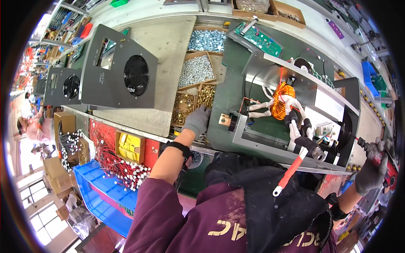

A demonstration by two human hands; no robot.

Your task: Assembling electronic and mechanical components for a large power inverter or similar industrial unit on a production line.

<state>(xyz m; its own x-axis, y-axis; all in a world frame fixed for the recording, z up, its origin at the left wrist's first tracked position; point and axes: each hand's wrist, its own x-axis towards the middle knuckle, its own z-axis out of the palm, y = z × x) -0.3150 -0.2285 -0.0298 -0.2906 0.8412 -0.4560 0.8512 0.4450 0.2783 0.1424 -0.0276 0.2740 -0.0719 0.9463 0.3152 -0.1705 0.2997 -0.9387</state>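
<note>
My left hand (197,121), in a grey glove, reaches into a divided cardboard box. Its fingertips touch the brass-coloured fasteners (206,95) there; the fingers are drawn together, and anything between them is hidden. At the far right my gloved right hand (371,175) grips a red power screwdriver (391,176). Its thin bit points left, toward the end of an open metal chassis (240,137). Inside that chassis sits a coil wound in orange wire (282,101) with white-sleeved leads. A cable with a red sleeve (291,172) and a ring lug hangs over the near edge.
Trays of silver screws (196,71) and larger zinc fasteners (207,41) stand beyond the brass ones. Dark panels with a fan (136,76) stand at left. A green circuit board (259,39) lies behind the chassis. Below left are a blue crate (101,211) and red wire bundles (110,158).
</note>
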